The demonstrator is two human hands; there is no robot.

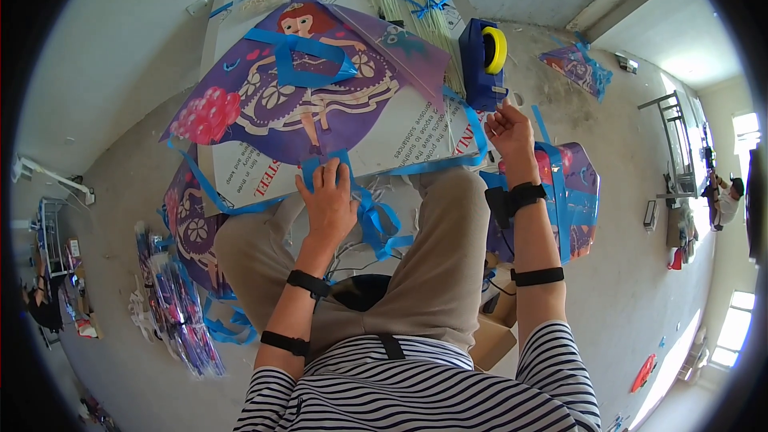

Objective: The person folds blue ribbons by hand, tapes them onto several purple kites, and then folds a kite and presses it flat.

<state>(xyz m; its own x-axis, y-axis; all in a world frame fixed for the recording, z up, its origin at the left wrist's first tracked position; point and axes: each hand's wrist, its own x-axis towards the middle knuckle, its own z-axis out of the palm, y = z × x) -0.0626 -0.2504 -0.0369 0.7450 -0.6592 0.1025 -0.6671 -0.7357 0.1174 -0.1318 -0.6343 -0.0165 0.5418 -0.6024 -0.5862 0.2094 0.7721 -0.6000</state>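
A purple kite [352,108] printed with a red-haired cartoon princess lies across a white printed board [360,156] over my lap. At its lower tip my left hand [328,204] rests with fingers spread, pressing on a blue ribbon tail [340,162]. My right hand [510,132] is just below the front end of a dark blue tape dispenser [474,64], which holds a yellow roll [495,50]. Its fingers are curled together; whatever is between them is too small to make out. Another blue ribbon strip [292,60] lies folded over the princess figure.
Thin pale sticks [416,0] and a bag of small pieces [260,0] lie at the board's far side. More kites [572,200] are on the floor to the right, with wrapped bundles [180,304] to the left. A person [726,196] is far off right.
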